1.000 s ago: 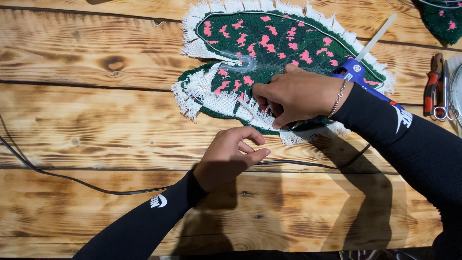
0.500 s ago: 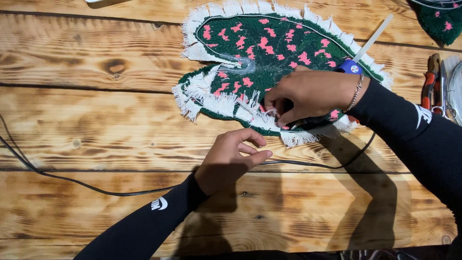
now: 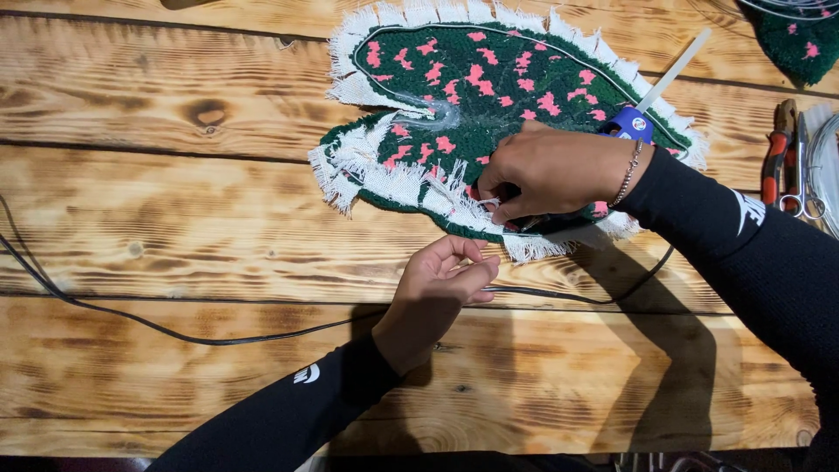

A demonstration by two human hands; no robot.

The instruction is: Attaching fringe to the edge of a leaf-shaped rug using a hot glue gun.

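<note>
A leaf-shaped tufted piece (image 3: 489, 79), dark green with pink spots, lies on the wooden table (image 3: 175, 218). Its white fringed backing cloth (image 3: 393, 179) is folded over along the lower left edge. My right hand (image 3: 559, 170) rests on the lower edge of the piece. It grips a blue glue gun (image 3: 631, 122) with a white glue stick (image 3: 677, 63) poking out behind, and its fingertips press the fringe. My left hand (image 3: 437, 288) lies just below the edge, fingers loosely curled and holding nothing. A clear glue blob (image 3: 437, 114) shines on the piece.
A thin black cable (image 3: 175, 328) runs across the table under my left wrist. Red-handled pliers (image 3: 773, 153) and scissors (image 3: 800, 179) lie at the right edge beside coiled wire. Another green tufted piece (image 3: 800, 39) sits in the top right corner.
My right hand's fingers have drawn together and down onto the fringe at the lower edge. The left hand has stayed almost where it was.
</note>
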